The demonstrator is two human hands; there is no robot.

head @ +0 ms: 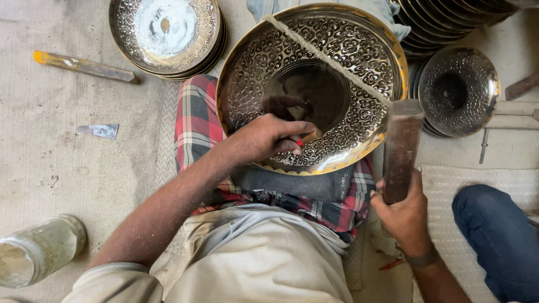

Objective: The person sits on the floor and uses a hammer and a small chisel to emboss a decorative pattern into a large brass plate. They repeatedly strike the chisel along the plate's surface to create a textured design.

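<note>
A large round brass plate (pixel 359 62) with an engraved scroll pattern and a smooth dark centre rests tilted on my lap, over a plaid cloth (pixel 196 120). A cord crosses its upper part. My left hand (pixel 266 139) lies on the plate's lower rim, fingers closed on a small chisel (pixel 307 137) whose tip touches the patterned band. My right hand (pixel 404 210) grips a wooden mallet (pixel 401 148), held upright just right of the plate's edge, apart from the chisel.
Stacks of similar plates lie at the top left (pixel 165 33), top right (pixel 443 22) and right (pixel 457 90). A yellow-tipped tool (pixel 84 66) and a small metal blade (pixel 100 131) lie on the mat. A glass jar (pixel 36 252) stands lower left. Another person's blue-trousered knee (pixel 499 235) is lower right.
</note>
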